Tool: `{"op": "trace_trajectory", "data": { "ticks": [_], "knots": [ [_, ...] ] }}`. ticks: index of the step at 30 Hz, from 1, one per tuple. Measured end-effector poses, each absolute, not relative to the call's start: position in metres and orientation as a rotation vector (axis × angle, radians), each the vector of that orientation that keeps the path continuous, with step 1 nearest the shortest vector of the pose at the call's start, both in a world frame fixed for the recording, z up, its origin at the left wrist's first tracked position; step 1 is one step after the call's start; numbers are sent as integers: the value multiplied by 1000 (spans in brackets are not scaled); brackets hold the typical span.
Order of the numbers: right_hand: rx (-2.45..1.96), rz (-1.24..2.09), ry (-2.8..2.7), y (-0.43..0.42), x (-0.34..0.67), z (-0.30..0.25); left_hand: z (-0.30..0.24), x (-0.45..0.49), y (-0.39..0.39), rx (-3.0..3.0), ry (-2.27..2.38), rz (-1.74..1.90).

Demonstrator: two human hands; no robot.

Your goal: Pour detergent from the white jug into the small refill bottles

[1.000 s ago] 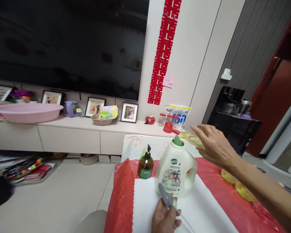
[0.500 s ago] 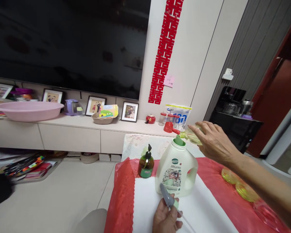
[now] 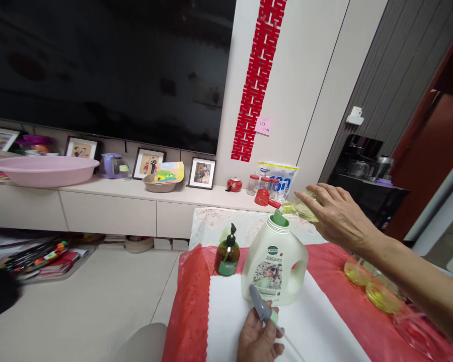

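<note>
In the head view, my right hand is wrapped round a clear bottle with yellowish liquid, tipped so its neck points left. The bottle's mouth lies just above and right of the green spout of a large pale detergent jug, which stands uncapped. Whether liquid is flowing I cannot tell. Low in front of the jug, my left hand grips a grey pump head with a pale green collar and a thin tube. A dark green pump bottle stands upright left of the jug.
White paper lies over a red cloth on the table. Yellow glass dishes and a pink dish sit at the right. Behind, a long cabinet carries a pink basin, frames and a red ladle.
My right hand has moved slightly right with the tilted bottle, its mouth now a little farther from the jug's spout. My left hand and the jug stay in place.
</note>
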State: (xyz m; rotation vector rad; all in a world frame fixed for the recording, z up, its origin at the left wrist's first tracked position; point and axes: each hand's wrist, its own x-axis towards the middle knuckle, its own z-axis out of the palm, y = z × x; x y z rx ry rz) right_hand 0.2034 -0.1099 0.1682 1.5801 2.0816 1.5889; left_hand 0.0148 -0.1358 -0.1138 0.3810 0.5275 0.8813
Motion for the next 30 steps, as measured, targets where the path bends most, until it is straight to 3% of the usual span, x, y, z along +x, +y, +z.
{"op": "trace_trajectory", "data": {
  "ticks": [30],
  "knots": [
    [1415,1587,2037,-107,204,182,-114,16,-138,323,508,872]
  ]
}}
